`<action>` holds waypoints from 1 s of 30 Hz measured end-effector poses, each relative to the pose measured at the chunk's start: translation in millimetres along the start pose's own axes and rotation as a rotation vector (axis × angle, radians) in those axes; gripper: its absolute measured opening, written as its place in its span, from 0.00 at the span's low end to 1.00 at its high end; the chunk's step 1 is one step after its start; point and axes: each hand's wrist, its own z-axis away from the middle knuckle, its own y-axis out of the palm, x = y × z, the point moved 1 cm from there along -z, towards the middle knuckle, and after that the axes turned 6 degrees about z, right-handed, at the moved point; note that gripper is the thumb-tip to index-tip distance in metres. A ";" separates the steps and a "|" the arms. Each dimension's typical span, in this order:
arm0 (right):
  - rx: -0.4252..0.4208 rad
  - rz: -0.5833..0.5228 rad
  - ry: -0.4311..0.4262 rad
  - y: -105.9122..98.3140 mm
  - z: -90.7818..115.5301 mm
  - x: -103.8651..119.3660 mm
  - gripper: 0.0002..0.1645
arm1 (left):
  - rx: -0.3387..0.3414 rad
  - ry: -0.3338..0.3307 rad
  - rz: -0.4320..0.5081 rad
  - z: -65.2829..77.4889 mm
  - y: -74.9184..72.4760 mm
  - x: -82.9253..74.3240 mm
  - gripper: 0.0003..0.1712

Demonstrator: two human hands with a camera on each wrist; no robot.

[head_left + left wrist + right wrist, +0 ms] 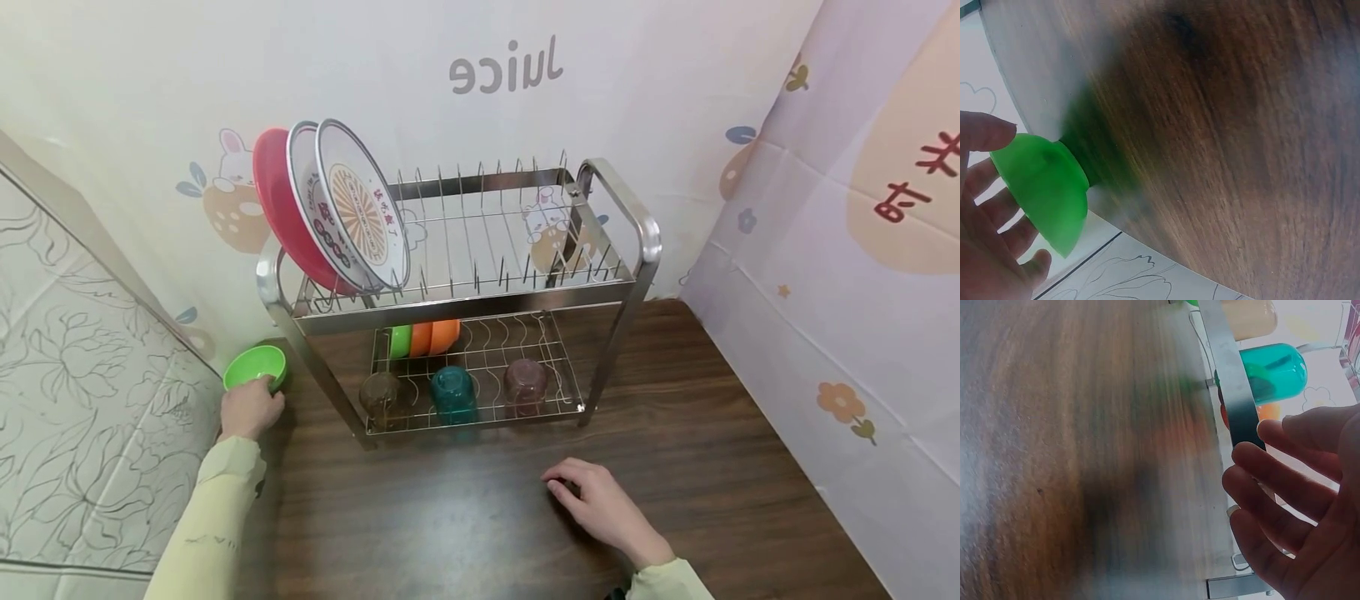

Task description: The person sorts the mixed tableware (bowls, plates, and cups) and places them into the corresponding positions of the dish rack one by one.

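Observation:
At the table's left edge my left hand (251,408) grips a green bowl (258,364) by its near rim. The left wrist view shows the thumb and fingers around that rim, with the bowl's base (1075,164) turned toward the wooden table. My right hand (596,500) is held over the table in front of the dish rack (480,304), its fingers loosely bent around nothing. From the right wrist, the rack's lower bar (1235,381) and a teal cup (1275,372) appear beyond those fingers.
A red plate (273,200) and two white patterned plates (360,217) stand at the top tier's left. Below are a green bowl (401,342), orange bowls (444,336), and brown (381,398), teal (453,392) and pink (525,385) upside-down cups. Printed cloth (825,250) walls the table.

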 end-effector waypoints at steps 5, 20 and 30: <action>0.025 -0.020 0.016 5.0 2.1 1.1 0.07 | 0.007 -0.031 0.018 3.2 -1.1 3.2 0.19; 0.041 -0.044 0.020 12.5 7.8 2.8 0.06 | -0.132 0.050 0.001 12.5 0.8 3.2 0.06; 0.034 -0.058 0.015 14.2 8.4 -0.9 0.06 | -0.210 0.087 0.004 27.3 -1.9 -3.6 0.02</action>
